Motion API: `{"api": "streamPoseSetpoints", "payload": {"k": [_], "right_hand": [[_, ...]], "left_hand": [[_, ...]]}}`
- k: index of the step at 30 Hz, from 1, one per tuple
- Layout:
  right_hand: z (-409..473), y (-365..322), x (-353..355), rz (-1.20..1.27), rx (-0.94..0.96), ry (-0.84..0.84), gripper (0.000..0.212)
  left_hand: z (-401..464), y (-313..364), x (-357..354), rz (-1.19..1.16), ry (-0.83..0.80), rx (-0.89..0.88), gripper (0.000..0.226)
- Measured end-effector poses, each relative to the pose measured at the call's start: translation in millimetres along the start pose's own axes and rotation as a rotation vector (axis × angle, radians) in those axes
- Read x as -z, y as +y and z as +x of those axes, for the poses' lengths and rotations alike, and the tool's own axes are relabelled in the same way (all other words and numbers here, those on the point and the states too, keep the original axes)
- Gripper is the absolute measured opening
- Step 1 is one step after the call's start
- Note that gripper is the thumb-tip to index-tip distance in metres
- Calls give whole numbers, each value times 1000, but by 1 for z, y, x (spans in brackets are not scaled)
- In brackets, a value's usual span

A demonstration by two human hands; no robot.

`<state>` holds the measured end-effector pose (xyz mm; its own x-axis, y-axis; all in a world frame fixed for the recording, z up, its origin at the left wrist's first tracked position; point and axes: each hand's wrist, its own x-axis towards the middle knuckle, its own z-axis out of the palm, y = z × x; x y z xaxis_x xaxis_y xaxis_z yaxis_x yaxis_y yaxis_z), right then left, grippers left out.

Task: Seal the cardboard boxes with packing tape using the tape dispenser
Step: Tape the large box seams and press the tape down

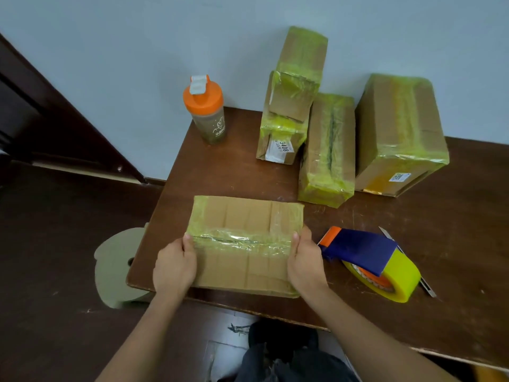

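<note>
Cardboard box [242, 244] gripped between both hands' fingers [188, 245].

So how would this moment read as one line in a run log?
left hand: holds box end | right hand: holds other end | box: seam taped, on table | tape dispenser: idle, right of box

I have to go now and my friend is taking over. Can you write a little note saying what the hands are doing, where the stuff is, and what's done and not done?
Left hand and right hand hold the two ends of the front box, which lies flat at the near edge of the table.
Tape already runs along its middle seam and over its ends.
The tape dispenser lies on the table just right of the right hand; nobody holds it.
Four more boxes stand at the back: the stacked pair, the middle box and the big box, all taped.
Left: check the front box's other sides, then put it with the rest.
</note>
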<state>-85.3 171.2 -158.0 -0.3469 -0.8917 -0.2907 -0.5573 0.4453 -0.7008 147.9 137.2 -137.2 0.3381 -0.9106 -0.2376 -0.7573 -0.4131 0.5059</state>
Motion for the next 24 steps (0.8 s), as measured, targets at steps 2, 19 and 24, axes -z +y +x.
{"api": "streamPoseSetpoints", "payload": {"k": [2, 19, 24], "right_hand": [[6, -3, 1, -2, 42, -52, 44], [55, -32, -7, 175, 12, -25, 41], [55, -30, -10, 192, 51, 22, 28]], "left_hand": [[7, 9, 5, -50, -13, 0, 48], [50, 25, -5, -303, 64, 6, 41], [51, 30, -1, -425, 78, 66, 34]]}}
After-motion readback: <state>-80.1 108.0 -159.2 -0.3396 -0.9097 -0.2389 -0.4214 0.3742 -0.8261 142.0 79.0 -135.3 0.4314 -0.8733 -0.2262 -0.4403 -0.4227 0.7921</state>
